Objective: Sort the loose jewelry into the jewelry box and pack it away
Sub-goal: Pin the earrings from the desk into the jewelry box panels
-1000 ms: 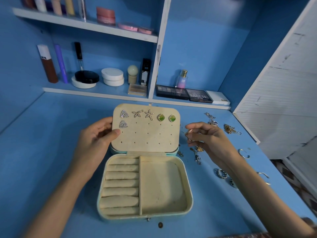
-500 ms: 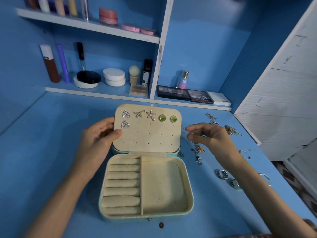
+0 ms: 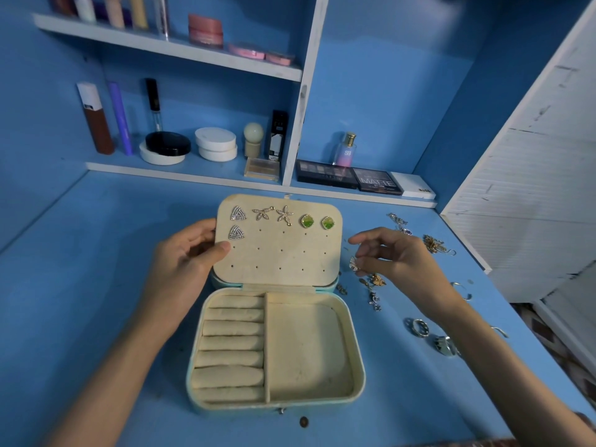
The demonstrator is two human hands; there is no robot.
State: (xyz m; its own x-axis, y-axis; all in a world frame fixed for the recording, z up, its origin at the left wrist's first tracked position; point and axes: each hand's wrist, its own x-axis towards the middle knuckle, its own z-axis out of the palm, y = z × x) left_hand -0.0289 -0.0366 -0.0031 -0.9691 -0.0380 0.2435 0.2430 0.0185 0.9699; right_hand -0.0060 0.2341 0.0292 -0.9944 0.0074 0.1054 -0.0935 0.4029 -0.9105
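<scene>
Head view. Found the box (image 3: 357,366) open on the desk (image 3: 96,285), straight ahead between the hands, long axis left to right, lid (image 3: 280,259) tilted up at the far side. Gripped the lid's left edge with the left hand (image 3: 183,269), thumb on the holed panel, fingers behind. Pinched what looked like a small earring (image 3: 354,263) in the right hand (image 3: 396,259), just right of the lid and apart from it. Judged the coming move to run leftward from that hand to the free holes of the second row. Judged the right hand nearer both the earring and the loose pile (image 3: 374,285). Counted six studs (image 3: 238,213) pinned: two triangles, two stars, two green squares. Counted seven rolls (image 3: 232,342) and one compartment (image 3: 306,350) in the base, nothing in either. Counted two rings (image 3: 419,327) by the right forearm and at least two hoops (image 3: 459,287) farther right. Could not count the tangled chains (image 3: 433,243) beyond the right hand.
</scene>
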